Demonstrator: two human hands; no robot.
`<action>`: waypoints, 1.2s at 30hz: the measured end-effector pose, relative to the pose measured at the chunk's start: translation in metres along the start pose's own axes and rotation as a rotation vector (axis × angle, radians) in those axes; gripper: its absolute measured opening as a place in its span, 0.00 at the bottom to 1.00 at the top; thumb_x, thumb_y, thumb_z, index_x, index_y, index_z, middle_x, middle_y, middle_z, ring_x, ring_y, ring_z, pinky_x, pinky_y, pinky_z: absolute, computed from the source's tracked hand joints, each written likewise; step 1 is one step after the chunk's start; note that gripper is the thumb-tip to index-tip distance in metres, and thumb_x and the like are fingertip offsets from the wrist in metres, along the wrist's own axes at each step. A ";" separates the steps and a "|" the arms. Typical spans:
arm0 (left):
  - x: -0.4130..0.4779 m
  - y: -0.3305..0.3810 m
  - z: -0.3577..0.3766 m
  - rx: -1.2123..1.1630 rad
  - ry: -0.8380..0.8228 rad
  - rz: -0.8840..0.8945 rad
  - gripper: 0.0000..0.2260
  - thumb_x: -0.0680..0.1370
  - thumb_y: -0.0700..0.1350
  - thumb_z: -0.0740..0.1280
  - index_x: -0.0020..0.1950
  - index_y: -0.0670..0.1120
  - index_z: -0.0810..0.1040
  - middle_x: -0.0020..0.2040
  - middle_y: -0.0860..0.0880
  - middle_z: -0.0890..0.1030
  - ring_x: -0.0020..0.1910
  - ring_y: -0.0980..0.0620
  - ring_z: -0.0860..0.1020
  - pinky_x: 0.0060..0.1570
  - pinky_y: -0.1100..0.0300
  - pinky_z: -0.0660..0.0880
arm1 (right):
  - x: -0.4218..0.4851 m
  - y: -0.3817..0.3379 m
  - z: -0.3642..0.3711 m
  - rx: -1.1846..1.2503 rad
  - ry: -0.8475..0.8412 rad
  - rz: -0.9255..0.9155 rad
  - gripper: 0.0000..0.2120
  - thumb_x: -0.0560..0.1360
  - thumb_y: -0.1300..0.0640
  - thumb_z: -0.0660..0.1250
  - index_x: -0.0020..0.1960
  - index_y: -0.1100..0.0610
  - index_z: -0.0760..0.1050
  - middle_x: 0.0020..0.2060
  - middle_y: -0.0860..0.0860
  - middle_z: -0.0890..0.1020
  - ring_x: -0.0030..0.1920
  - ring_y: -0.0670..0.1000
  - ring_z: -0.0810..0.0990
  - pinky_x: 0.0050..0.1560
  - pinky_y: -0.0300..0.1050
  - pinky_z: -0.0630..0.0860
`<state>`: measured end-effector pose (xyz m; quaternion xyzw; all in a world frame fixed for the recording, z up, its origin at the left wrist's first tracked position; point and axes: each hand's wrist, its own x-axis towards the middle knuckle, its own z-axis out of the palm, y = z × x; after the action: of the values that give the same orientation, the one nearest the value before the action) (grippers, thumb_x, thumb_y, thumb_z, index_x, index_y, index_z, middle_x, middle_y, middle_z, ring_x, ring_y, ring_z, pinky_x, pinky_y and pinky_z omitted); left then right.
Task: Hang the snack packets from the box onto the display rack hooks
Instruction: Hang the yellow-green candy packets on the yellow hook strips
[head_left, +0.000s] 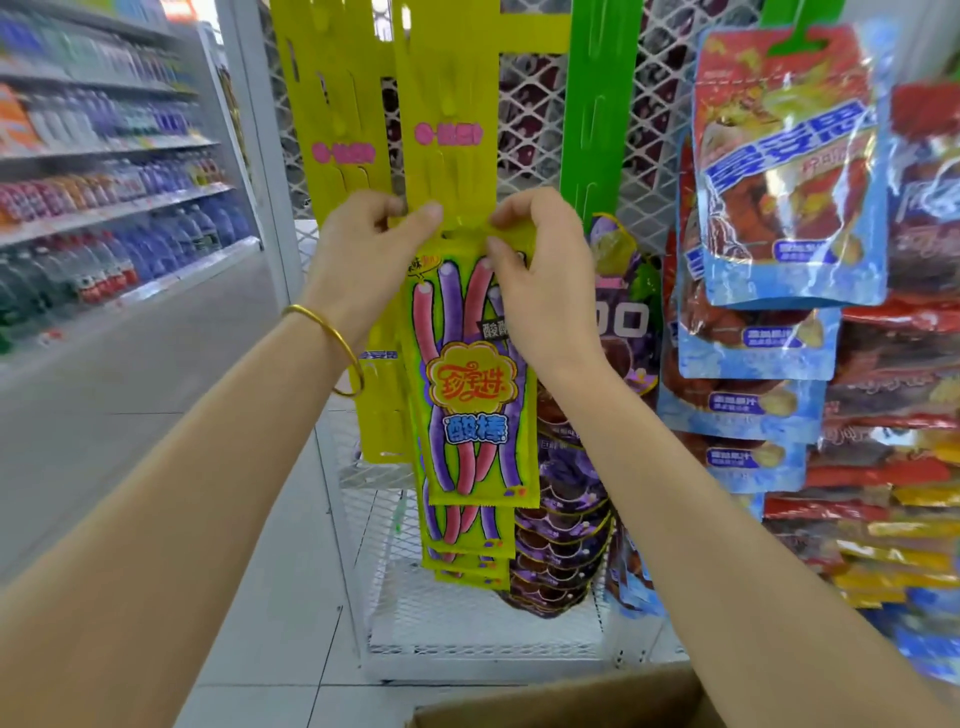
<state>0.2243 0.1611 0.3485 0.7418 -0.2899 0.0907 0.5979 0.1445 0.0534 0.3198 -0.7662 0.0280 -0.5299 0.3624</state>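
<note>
Pinching the snack packet (474, 395), right hand (543, 275); left hand (363, 249) gripping yellow strip (447, 93).

Two hands (363, 265) (545, 291), two yellow strips (332, 104) (441, 93), one box (561, 701).

The yellow strip (447, 104) is smooth plastic with a soft sheen. Over its lower half, the snack packet (467, 384) is glossy printed film. Behind the strip, the mesh rack (660, 93) is white-coated metal. Right of the strip, the blue packets (784, 171) are crinkled clear film with bright glare. Left of it, a bangle (332, 328) is polished gold-coloured metal. Below it, the box (571, 712) is matt brown cardboard.
</note>
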 end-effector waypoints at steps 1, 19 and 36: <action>-0.002 0.000 0.001 0.015 0.003 0.007 0.27 0.66 0.62 0.66 0.54 0.42 0.77 0.51 0.41 0.80 0.49 0.44 0.79 0.51 0.44 0.76 | 0.001 0.001 0.003 -0.006 0.007 0.000 0.07 0.74 0.68 0.63 0.50 0.61 0.72 0.47 0.52 0.74 0.45 0.42 0.69 0.48 0.24 0.64; 0.005 -0.011 0.013 -0.233 -0.031 -0.081 0.07 0.77 0.41 0.65 0.51 0.52 0.72 0.42 0.54 0.77 0.42 0.56 0.78 0.32 0.66 0.72 | 0.005 0.006 0.005 -0.053 0.045 0.027 0.06 0.73 0.68 0.65 0.48 0.61 0.78 0.45 0.53 0.80 0.45 0.45 0.73 0.46 0.23 0.65; -0.010 -0.015 0.013 -0.056 -0.047 0.087 0.14 0.74 0.32 0.65 0.46 0.52 0.73 0.49 0.49 0.79 0.53 0.48 0.78 0.50 0.57 0.77 | -0.016 0.003 0.008 -0.150 0.014 0.008 0.10 0.71 0.70 0.66 0.51 0.62 0.72 0.49 0.54 0.76 0.46 0.50 0.72 0.44 0.40 0.68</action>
<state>0.2218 0.1541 0.3280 0.7132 -0.3385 0.0908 0.6070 0.1447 0.0621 0.3038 -0.7874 0.0733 -0.5302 0.3058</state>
